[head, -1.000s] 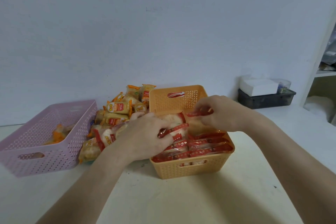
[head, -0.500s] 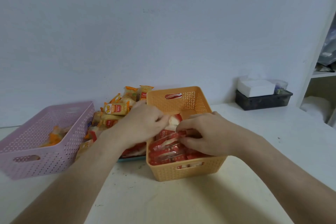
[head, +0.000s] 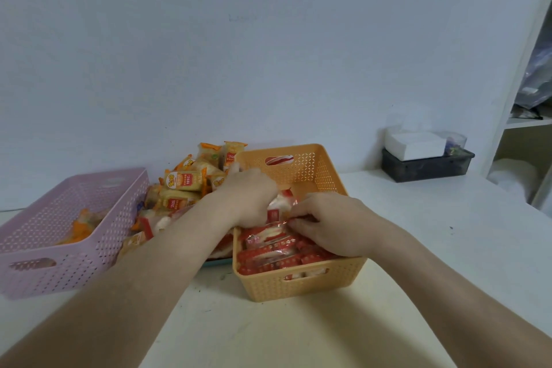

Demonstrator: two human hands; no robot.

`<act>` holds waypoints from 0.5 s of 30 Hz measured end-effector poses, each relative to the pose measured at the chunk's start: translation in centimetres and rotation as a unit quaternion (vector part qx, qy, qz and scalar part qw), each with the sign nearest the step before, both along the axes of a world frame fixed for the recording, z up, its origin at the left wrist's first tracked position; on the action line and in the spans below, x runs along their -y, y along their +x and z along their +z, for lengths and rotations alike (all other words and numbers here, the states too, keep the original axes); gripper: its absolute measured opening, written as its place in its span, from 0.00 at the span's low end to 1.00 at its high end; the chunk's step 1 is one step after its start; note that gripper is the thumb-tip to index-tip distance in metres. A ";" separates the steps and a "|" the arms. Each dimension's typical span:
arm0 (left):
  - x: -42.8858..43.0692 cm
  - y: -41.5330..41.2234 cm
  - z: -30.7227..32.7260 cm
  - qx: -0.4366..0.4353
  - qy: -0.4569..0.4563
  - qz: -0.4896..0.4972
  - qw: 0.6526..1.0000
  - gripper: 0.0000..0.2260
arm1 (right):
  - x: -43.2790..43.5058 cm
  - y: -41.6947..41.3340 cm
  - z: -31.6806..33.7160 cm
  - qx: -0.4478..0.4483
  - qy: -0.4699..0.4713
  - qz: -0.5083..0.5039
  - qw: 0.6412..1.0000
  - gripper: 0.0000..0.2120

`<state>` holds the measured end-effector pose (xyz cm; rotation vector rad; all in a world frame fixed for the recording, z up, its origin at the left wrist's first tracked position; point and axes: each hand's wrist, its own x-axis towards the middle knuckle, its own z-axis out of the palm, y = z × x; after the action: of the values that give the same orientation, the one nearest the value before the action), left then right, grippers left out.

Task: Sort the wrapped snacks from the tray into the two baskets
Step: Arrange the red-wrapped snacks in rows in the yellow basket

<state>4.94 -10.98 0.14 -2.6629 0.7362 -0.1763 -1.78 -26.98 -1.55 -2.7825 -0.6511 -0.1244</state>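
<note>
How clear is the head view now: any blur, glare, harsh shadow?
Head view: dim even light, no glare; soft shadow on the table before the orange basket; left hand and right hand, both on red snacks, slightly smeared; shelf frame at right leans with lens distortion.

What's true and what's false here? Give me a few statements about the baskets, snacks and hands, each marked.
1. Both the left hand and the right hand are at the orange basket. True.
2. The orange basket holds orange-wrapped snacks. False: it holds red-wrapped snacks.
3. The pink basket stands left of the pile of orange-wrapped snacks. True.
4. The pink basket is the fuller one. False: it holds only a few snacks; the orange basket is nearly full.
</note>
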 end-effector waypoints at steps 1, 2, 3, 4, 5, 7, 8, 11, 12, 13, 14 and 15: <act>-0.3 0.1 0.2 0.032 -0.037 -0.016 0.999 0.05 | -0.1 0.0 0.0 0.002 -0.009 -0.005 1.000 0.14; -0.8 0.0 0.3 0.047 -0.076 -0.022 0.996 0.09 | -0.2 0.1 -0.1 0.001 -0.013 -0.008 1.000 0.14; -1.1 -0.1 0.5 0.041 -0.121 -0.024 0.992 0.12 | -0.3 0.1 -0.1 -0.001 -0.013 -0.009 1.000 0.15; -1.5 -0.4 0.8 0.021 -0.164 -0.024 0.986 0.14 | -0.4 0.1 -0.1 -0.006 -0.013 -0.009 1.000 0.15; -1.8 -0.9 0.9 -0.006 -0.194 -0.025 0.981 0.15 | -0.4 0.2 -0.1 -0.010 -0.014 -0.008 1.000 0.16; -2.0 -1.8 0.9 -0.032 -0.201 -0.028 0.979 0.20 | -0.5 0.1 0.1 -0.015 -0.022 -0.014 1.000 0.15; -2.2 -2.2 0.8 -0.032 -0.195 -0.033 0.980 0.21 | -0.5 0.1 0.1 -0.015 -0.023 -0.018 0.999 0.15; -2.8 -2.6 0.3 -0.033 -0.247 -0.050 0.967 0.20 | -0.4 0.0 0.1 0.003 -0.002 -0.030 1.000 0.14; -3.0 -2.6 0.3 -0.049 -0.281 -0.050 0.957 0.19 | -0.3 0.0 0.0 0.010 0.013 -0.034 0.999 0.13; -3.1 -2.6 0.4 -0.061 -0.311 -0.051 0.947 0.18 | -0.2 0.0 -0.1 0.017 0.032 -0.033 0.999 0.12; -3.2 -2.7 0.6 -0.065 -0.323 -0.056 0.943 0.18 | -0.2 0.0 -0.3 0.023 0.050 -0.032 0.998 0.11; -3.1 -2.9 0.8 -0.057 -0.318 -0.066 0.944 0.19 | -0.2 0.0 -0.4 0.031 0.066 -0.031 0.997 0.11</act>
<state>2.04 -7.92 0.98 -3.2514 1.0394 -0.3475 -1.81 -26.73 -1.90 -2.6805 -0.5510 -0.2583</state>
